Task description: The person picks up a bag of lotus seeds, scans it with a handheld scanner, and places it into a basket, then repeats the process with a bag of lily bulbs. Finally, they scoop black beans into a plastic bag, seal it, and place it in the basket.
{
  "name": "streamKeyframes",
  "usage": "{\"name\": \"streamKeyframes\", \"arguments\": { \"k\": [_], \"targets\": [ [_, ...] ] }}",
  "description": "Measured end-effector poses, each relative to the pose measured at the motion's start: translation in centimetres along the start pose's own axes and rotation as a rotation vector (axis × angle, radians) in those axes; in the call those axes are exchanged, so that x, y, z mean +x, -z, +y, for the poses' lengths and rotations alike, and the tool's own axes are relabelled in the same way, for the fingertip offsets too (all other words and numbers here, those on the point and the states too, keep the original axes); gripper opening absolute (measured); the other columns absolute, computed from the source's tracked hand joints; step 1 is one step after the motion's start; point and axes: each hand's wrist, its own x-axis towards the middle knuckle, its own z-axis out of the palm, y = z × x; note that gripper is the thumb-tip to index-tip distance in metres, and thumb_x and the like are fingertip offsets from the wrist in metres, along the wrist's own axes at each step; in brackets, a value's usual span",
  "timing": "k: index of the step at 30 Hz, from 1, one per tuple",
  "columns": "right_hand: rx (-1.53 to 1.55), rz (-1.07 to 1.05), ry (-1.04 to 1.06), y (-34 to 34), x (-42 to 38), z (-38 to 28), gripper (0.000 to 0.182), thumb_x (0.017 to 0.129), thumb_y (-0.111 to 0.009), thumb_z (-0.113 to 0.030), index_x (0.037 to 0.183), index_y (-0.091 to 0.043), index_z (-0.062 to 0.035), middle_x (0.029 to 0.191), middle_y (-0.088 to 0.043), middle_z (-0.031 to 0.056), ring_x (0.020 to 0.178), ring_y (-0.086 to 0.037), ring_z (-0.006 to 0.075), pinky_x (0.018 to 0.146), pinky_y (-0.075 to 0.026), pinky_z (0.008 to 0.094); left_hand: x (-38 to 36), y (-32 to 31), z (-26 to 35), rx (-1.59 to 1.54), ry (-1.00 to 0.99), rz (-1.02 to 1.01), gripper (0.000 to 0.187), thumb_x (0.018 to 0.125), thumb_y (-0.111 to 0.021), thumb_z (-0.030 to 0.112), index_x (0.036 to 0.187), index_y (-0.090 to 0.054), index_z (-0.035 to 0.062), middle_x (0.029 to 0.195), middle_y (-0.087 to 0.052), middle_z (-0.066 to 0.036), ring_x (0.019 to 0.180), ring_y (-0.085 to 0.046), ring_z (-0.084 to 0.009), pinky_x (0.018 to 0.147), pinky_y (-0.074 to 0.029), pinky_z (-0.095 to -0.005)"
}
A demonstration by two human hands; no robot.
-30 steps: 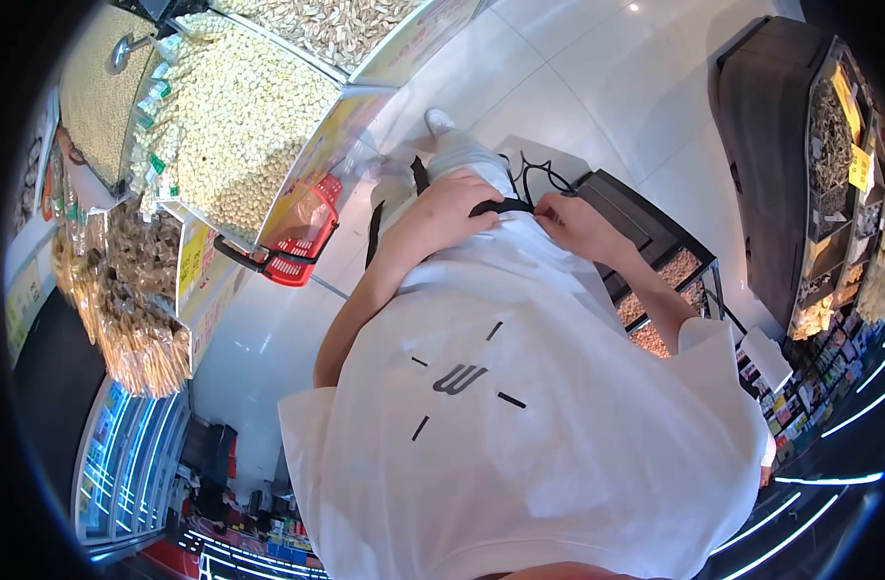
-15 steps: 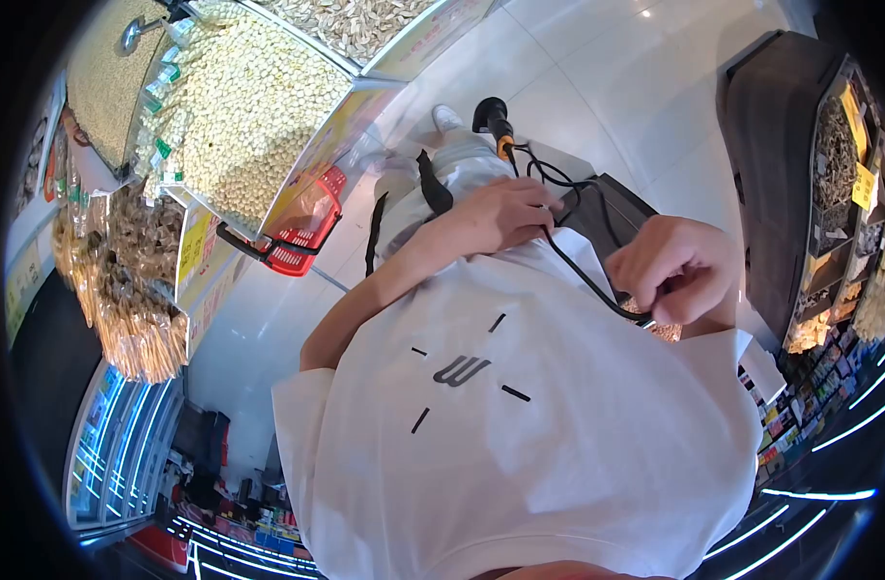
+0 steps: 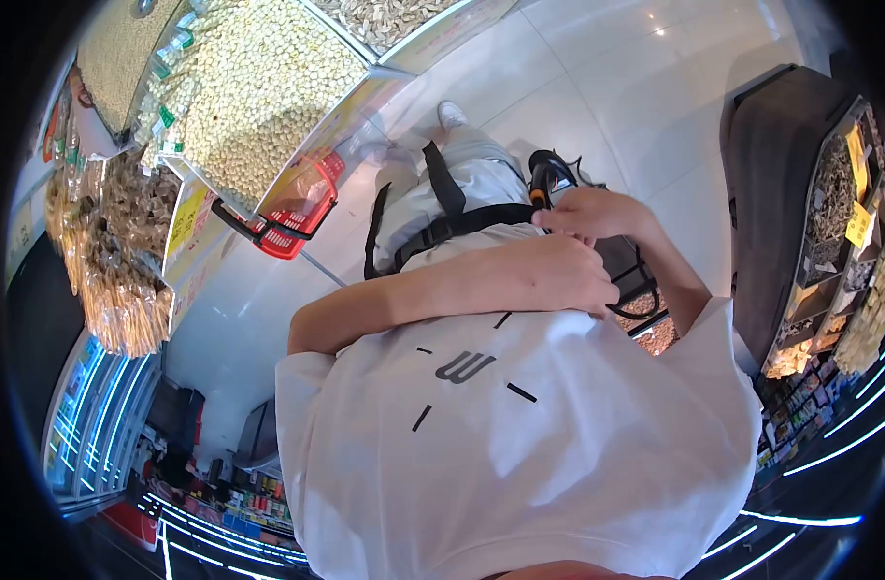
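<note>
Across my waist lies my left hand (image 3: 570,275), its fingers curled, and a loop of black cord (image 3: 640,315) comes out beside its fingertips. My right hand (image 3: 595,215) is just above it, thumb and fingers drawn together. Its fingertips meet the end of a black belt (image 3: 476,222) and the lower end of a black-and-orange device (image 3: 540,193) hanging at the waist. What exactly those fingers pinch is hidden. A white T-shirt (image 3: 520,454) covers my torso, and black straps (image 3: 443,184) run down over light trousers.
A red shopping basket (image 3: 290,224) with a black handle stands at left, below a bin of pale round dried goods (image 3: 269,87). Bagged goods (image 3: 124,261) hang beside it. At right is a dark display stand (image 3: 766,193) with dried goods. Tiled floor (image 3: 597,68) lies between.
My right hand has moved left and up to the waist, leaving the cord. The left hand has moved right and down, and the cord now loops from it. The black-and-orange device has shifted right.
</note>
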Motion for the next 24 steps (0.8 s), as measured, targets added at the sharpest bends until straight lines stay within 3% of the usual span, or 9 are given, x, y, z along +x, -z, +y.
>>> {"name": "streamKeyframes", "arguments": {
  "k": [4, 6, 8, 9, 12, 17, 20, 22, 24],
  "targets": [
    [-0.299, 0.065, 0.193, -1.1, 1.4, 1.6, 0.049, 0.087, -0.053, -0.042, 0.078, -0.062, 0.0053, 0.065, -0.059, 0.0166, 0.056, -0.057, 0.0214, 0.053, -0.041, 0.0341, 0.0, 0.4, -0.7, -0.079, 0.038, -0.022, 0.013, 0.082, -0.056, 0.018, 0.083, -0.057, 0.0057, 0.088, -0.059, -0.008, 0.089, -0.057, -0.0226, 0.077, -0.046, -0.0328],
    [-0.138, 0.144, 0.759, -1.3, 1.9, 3.8, 0.04, 0.085, -0.055, -0.035, 0.078, -0.06, 0.0048, 0.065, -0.057, 0.0148, 0.057, -0.053, 0.0199, 0.055, -0.04, 0.0333, -1.5, 0.3, -2.3, 0.166, -0.178, 0.34, 0.012, 0.08, -0.059, 0.015, 0.085, -0.057, 0.0053, 0.093, -0.059, -0.008, 0.092, -0.056, -0.0242, 0.079, -0.045, -0.0345],
    [-0.147, 0.112, 0.584, -0.8, 1.2, 3.5, 0.038, 0.085, -0.056, -0.032, 0.077, -0.059, 0.0045, 0.064, -0.056, 0.0137, 0.058, -0.052, 0.0192, 0.056, -0.04, 0.0332, -4.3, 0.8, -3.2, 0.1, 0.352, 0.478, 0.014, 0.078, -0.062, 0.014, 0.087, -0.056, 0.0048, 0.095, -0.058, -0.008, 0.092, -0.056, -0.0259, 0.079, -0.045, -0.0354],
    [-0.16, 0.08, 0.412, -0.6, 1.1, 3.1, 0.035, 0.084, -0.056, -0.03, 0.077, -0.059, 0.0043, 0.064, -0.055, 0.0126, 0.059, -0.05, 0.0185, 0.056, -0.039, 0.0331, -6.2, 1.1, -3.7, 0.233, 0.49, 0.473, 0.016, 0.078, -0.062, 0.014, 0.09, -0.056, 0.0051, 0.094, -0.058, -0.009, 0.092, -0.055, -0.0267, 0.079, -0.045, -0.0351],
    [-0.105, -0.018, 0.468, 0.0, 0.9, 3.7, 0.033, 0.084, -0.057, -0.028, 0.076, -0.058, 0.004, 0.061, -0.053, 0.0109, 0.058, -0.048, 0.0168, 0.057, -0.039, 0.0325, -12.9, 0.5, -3.5, 0.246, 0.837, 0.483, 0.025, 0.078, -0.063, 0.014, 0.099, -0.056, 0.004, 0.091, -0.056, -0.011, 0.091, -0.056, -0.0276, 0.08, -0.045, -0.0347],
    [-0.475, 0.122, 0.338, 0.5, 0.5, 0.4, 0.024, 0.083, -0.056, -0.021, 0.076, -0.058, 0.0019, 0.065, -0.056, 0.0124, 0.064, -0.056, 0.0276, 0.062, -0.043, 0.0374, -18.4, -2.5, 0.0, -0.086, 0.987, 0.749, 0.027, 0.078, -0.063, 0.012, 0.103, -0.056, 0.0027, 0.093, -0.056, -0.012, 0.088, -0.055, -0.0291, 0.076, -0.045, -0.0358],
    [-0.714, 0.351, 0.318, 0.0, 0.5, -2.7, 0.016, 0.078, -0.06, -0.016, 0.087, -0.059, -0.0019, 0.079, -0.059, 0.0124, 0.081, -0.057, 0.0324, 0.071, -0.045, 0.0391, -18.9, -3.7, 1.0, -0.136, 0.972, 0.81, 0.031, 0.077, -0.062, 0.011, 0.106, -0.056, 0.0018, 0.099, -0.056, -0.014, 0.089, -0.056, -0.03, 0.077, -0.046, -0.0345],
    [-0.553, 0.432, 0.726, 0.1, 0.9, -4.1, 0.025, 0.073, -0.063, -0.009, 0.097, -0.056, -0.0051, 0.093, -0.056, 0.0114, 0.093, -0.054, 0.0307, 0.079, -0.044, 0.0384, -19.0, -4.4, 1.3, -0.099, 0.918, 0.829, 0.032, 0.076, -0.062, 0.01, 0.107, -0.056, 0.0015, 0.102, -0.056, -0.015, 0.09, -0.056, -0.0306, 0.078, -0.046, -0.0339],
    [-0.617, 0.359, 0.837, -0.5, 1.9, -5.2, 0.028, 0.071, -0.062, -0.005, 0.098, -0.055, -0.005, 0.096, -0.056, 0.0114, 0.096, -0.053, 0.0304, 0.081, -0.044, 0.0384, -18.5, -4.9, 1.4, 0.049, 0.953, 0.812, 0.036, 0.073, -0.063, 0.002, 0.108, -0.054, 0.0005, 0.104, -0.056, -0.014, 0.093, -0.057, -0.0294, 0.076, -0.047, -0.0315]
  ]
}}
